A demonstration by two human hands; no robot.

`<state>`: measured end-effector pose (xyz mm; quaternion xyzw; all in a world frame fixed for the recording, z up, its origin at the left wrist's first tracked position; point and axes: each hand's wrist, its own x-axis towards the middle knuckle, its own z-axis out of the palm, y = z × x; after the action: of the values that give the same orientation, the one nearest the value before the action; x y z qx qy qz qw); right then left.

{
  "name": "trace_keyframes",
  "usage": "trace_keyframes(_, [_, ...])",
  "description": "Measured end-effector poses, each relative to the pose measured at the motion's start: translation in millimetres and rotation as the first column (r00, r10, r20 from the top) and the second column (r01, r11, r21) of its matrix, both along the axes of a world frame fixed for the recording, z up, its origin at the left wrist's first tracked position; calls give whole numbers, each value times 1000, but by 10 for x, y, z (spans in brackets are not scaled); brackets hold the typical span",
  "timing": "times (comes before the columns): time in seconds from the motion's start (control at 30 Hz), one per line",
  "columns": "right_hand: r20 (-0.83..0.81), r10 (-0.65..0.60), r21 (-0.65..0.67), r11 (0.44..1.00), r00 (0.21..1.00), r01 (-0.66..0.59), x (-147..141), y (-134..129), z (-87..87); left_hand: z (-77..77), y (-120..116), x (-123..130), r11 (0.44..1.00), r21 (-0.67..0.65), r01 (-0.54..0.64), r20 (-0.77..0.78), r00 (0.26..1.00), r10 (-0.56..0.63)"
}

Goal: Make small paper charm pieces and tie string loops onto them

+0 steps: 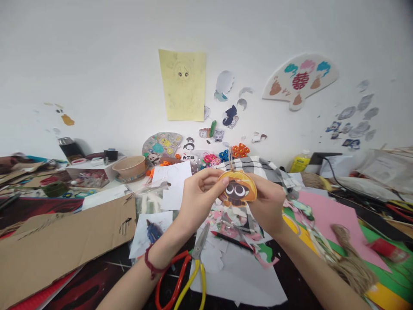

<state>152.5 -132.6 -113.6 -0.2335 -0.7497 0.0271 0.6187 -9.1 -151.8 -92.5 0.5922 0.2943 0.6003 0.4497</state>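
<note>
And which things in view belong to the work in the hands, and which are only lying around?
Likely part of the work: orange cutout, held by left hand and right hand; cord at its top; perhaps scissors.

Likely just lying about: cardboard; pink sheet; bowl; yellow bottle.

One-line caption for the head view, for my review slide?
Left hand and right hand hold a big-eyed cutout, with scissors and white paper below, cardboard to the left.

Dark red cord bracelet [149, 261], left wrist [159, 255].
</note>
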Motion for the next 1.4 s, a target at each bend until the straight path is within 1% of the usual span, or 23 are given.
trace_keyframes(0.03, [-19, -1, -13, 1000, 1000, 1, -7, -2, -6, -1, 1, -1, 1000, -9, 16, 9, 1000, -16])
trace_keyframes(0.13, [-44, 34, -113, 993, 998, -38, -17, -12, -15, 5, 4, -17, 999, -11, 53, 8, 999, -53])
trace_keyframes(0.27, [-39, 89, -256, 962, 995, -96, -3, 4, -20, 27, 2, -47, 996, -17, 86, 9, 996, -86])
trace_keyframes(0.33, [-63, 72, -272, 958, 995, -86, 3, 24, -29, 33, -2, -55, 996, -16, 92, 9, 996, -92])
trace_keyframes(0.4, [-97, 21, -221, 974, 995, -42, 8, 39, -37, 34, -5, -54, 995, -16, 96, 16, 995, -96])
trace_keyframes(0.43, [-100, -10, -176, 984, 995, -7, 10, 40, -37, 33, -7, -52, 995, -20, 101, 21, 995, -100])
trace_keyframes(0.53, [-13, -79, -15, 997, 997, 79, 21, 24, -16, 30, -12, -43, 993, -28, 112, 29, 993, -111])
trace_keyframes(0.57, [21, -88, 26, 996, 996, 87, 25, 15, -5, 30, -14, -41, 993, -28, 114, 26, 993, -113])
trace_keyframes(0.63, [57, -84, 61, 995, 995, 81, 30, 1, 12, 31, -19, -39, 992, -32, 120, 19, 993, -119])
trace_keyframes(0.77, [21, -89, 50, 995, 996, 87, 29, -6, 15, 43, -34, -43, 987, -70, 143, 18, 990, -142])
trace_keyframes(0.87, [55, -104, 153, 984, 993, 95, 37, -2, 29, 67, -49, -57, 984, -96, 152, 3, 988, -153])
trace_keyframes(0.93, [114, -103, 229, 971, 988, 75, 59, 3, 53, 86, -57, -73, 981, -110, 163, -10, 986, -165])
trace_keyframes(1.0, [192, -115, 274, 960, 975, 60, 94, 12, 74, 101, -60, -89, 976, -118, 181, -28, 982, -185])
trace_keyframes(1.1, [229, -185, 339, 935, 956, 99, 147, 32, 68, 102, -55, -103, 972, -113, 206, -50, 976, -212])
trace_keyframes(1.23, [138, -298, 396, 891, 944, 224, 178, 60, 8, 77, -43, -103, 978, -91, 190, -59, 979, -195])
trace_keyframes(1.3, [107, -321, 405, 879, 941, 254, 176, 64, -10, 65, -41, -100, 984, -73, 161, -77, 983, -167])
trace_keyframes(1.33, [94, -313, 399, 881, 945, 253, 173, 62, -11, 62, -40, -97, 987, -62, 149, -85, 984, -154])
trace_keyframes(1.4, [82, -256, 337, 917, 963, 215, 161, 49, 3, 56, -42, -91, 991, -33, 132, -95, 986, -135])
